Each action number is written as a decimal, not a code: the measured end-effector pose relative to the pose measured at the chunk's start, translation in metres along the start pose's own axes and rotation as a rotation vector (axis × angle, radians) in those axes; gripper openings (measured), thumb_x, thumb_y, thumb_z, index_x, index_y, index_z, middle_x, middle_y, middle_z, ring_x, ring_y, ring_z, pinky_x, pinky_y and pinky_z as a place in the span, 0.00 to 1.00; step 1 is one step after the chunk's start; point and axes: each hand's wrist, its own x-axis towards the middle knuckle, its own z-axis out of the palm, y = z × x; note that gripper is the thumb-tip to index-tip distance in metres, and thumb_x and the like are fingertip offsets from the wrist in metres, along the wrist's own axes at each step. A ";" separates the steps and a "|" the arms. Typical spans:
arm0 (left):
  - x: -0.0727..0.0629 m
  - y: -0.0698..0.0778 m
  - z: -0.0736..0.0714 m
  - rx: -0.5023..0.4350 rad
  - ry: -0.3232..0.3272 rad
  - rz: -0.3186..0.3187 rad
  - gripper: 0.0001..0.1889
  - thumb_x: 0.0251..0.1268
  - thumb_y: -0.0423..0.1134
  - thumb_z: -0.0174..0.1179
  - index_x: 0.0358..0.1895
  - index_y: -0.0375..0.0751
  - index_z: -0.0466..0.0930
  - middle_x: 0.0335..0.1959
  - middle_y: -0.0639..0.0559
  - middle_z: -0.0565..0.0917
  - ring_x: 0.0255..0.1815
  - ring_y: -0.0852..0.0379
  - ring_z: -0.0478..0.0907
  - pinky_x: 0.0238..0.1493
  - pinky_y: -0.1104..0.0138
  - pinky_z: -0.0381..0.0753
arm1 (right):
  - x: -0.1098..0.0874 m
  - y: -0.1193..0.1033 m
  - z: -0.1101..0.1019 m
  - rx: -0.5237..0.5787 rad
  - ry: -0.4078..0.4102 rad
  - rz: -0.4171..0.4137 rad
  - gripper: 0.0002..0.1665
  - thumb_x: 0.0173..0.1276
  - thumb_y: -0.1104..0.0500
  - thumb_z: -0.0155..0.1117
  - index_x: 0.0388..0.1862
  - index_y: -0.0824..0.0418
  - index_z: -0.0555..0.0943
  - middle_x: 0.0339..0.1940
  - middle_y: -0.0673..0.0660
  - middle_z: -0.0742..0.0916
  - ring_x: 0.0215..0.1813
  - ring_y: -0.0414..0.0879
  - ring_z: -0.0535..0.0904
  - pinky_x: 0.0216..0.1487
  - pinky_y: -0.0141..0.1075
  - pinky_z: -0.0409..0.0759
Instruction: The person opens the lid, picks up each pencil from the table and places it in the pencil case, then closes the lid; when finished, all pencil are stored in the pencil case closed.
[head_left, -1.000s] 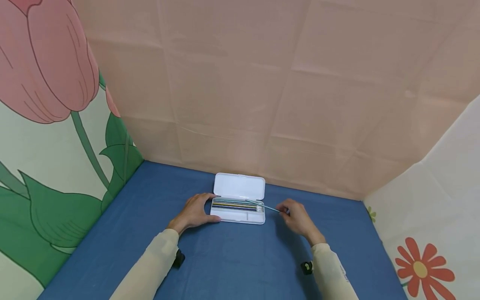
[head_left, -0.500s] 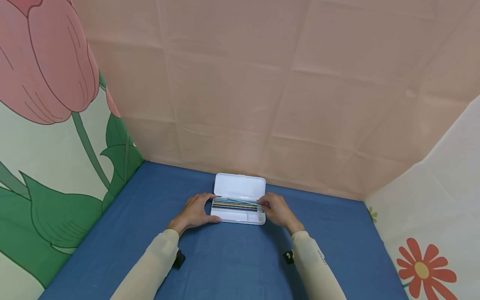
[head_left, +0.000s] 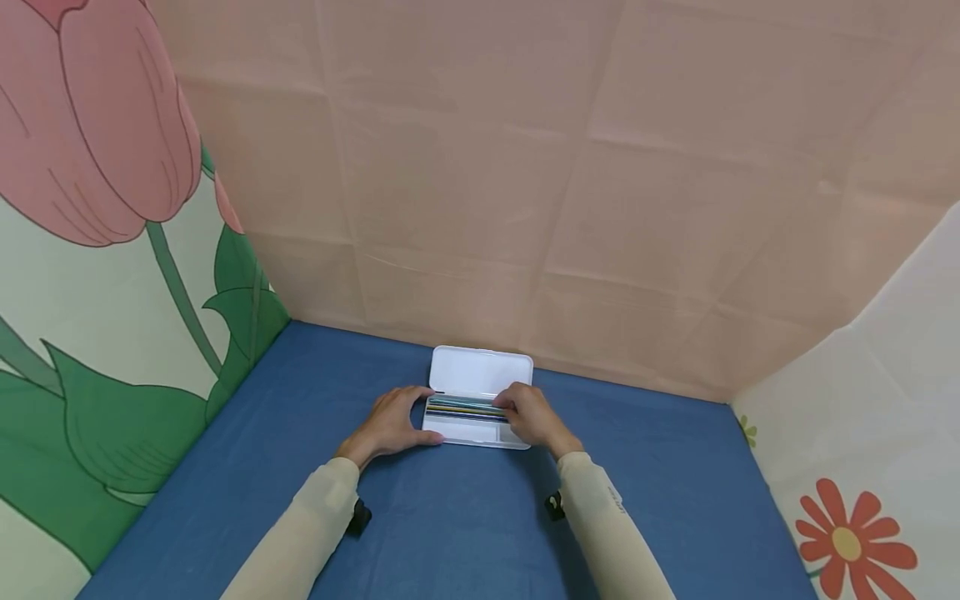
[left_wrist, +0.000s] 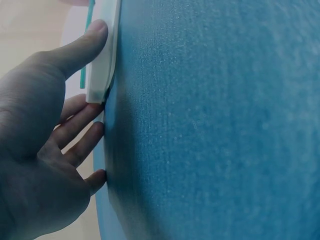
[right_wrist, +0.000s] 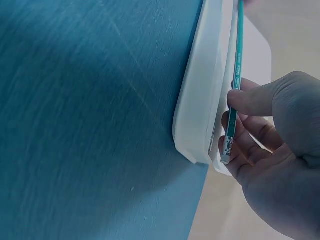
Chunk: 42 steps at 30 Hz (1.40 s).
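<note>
A white pencil case [head_left: 459, 430] lies on the blue cloth, its lid [head_left: 480, 371] folded back. Several pencils [head_left: 457, 411] lie side by side inside. With thumb at the near edge and fingers at the back, my left hand [head_left: 388, 422] holds the left end of the case. My right hand [head_left: 532, 415] is over the right end, pinching a green pencil [right_wrist: 238, 65] near its eraser end between thumb and fingers. In the right wrist view this pencil runs along the case, just above its rim. My right hand hides the right ends of the pencils in the head view.
Blue cloth [head_left: 450, 517] covers the table around the case. A tan backdrop [head_left: 525, 167] rises close behind the lid. Flower-printed panels stand left [head_left: 135, 333] and right [head_left: 862, 433]. A black wrist camera [head_left: 555, 506] sits under the right sleeve.
My right hand has moved left with the green pencil, from beside the case to over its right end. The pencil has come down over the case. The left hand stays put.
</note>
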 end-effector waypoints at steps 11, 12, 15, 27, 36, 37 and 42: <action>0.001 0.002 -0.001 -0.005 -0.003 0.012 0.48 0.62 0.55 0.86 0.83 0.43 0.75 0.85 0.37 0.75 0.87 0.31 0.69 0.88 0.31 0.65 | 0.009 -0.003 0.007 -0.016 -0.043 0.027 0.14 0.79 0.73 0.67 0.54 0.65 0.94 0.48 0.61 0.93 0.49 0.50 0.86 0.61 0.53 0.91; 0.001 0.002 0.000 -0.007 -0.005 0.010 0.48 0.62 0.55 0.86 0.83 0.44 0.75 0.85 0.37 0.75 0.87 0.31 0.69 0.88 0.31 0.65 | 0.009 -0.003 0.007 -0.019 -0.041 0.030 0.14 0.79 0.73 0.67 0.54 0.65 0.94 0.48 0.60 0.93 0.49 0.49 0.86 0.61 0.53 0.91; 0.001 0.002 -0.001 -0.008 -0.007 0.011 0.48 0.62 0.55 0.86 0.83 0.44 0.75 0.85 0.37 0.75 0.87 0.31 0.68 0.88 0.31 0.65 | 0.010 -0.003 0.008 -0.021 -0.034 0.036 0.15 0.79 0.73 0.66 0.55 0.64 0.94 0.47 0.59 0.92 0.49 0.49 0.86 0.61 0.53 0.91; 0.000 0.000 -0.001 0.001 -0.006 0.012 0.48 0.62 0.55 0.86 0.82 0.43 0.75 0.85 0.37 0.75 0.87 0.31 0.68 0.88 0.31 0.64 | 0.010 -0.001 0.012 -0.017 -0.011 0.028 0.15 0.80 0.73 0.65 0.54 0.65 0.95 0.46 0.60 0.92 0.50 0.51 0.86 0.59 0.53 0.89; 0.000 0.001 0.000 -0.003 -0.004 0.010 0.48 0.62 0.55 0.86 0.82 0.44 0.75 0.85 0.38 0.75 0.87 0.31 0.69 0.88 0.31 0.66 | 0.010 0.001 0.014 -0.034 -0.005 0.026 0.15 0.78 0.74 0.65 0.53 0.64 0.95 0.45 0.59 0.91 0.48 0.51 0.84 0.58 0.53 0.88; 0.000 0.001 -0.001 -0.003 -0.004 0.010 0.48 0.62 0.55 0.86 0.83 0.44 0.75 0.85 0.38 0.75 0.87 0.31 0.69 0.88 0.31 0.66 | 0.009 0.000 0.013 -0.031 -0.002 0.027 0.15 0.78 0.74 0.66 0.53 0.64 0.95 0.45 0.59 0.91 0.49 0.51 0.85 0.58 0.53 0.88; -0.001 0.002 -0.001 -0.003 -0.004 0.005 0.48 0.62 0.55 0.86 0.83 0.44 0.75 0.85 0.38 0.75 0.87 0.31 0.69 0.87 0.31 0.66 | 0.008 0.001 0.012 0.003 -0.004 0.036 0.15 0.79 0.72 0.67 0.56 0.64 0.95 0.48 0.59 0.92 0.52 0.52 0.86 0.62 0.54 0.89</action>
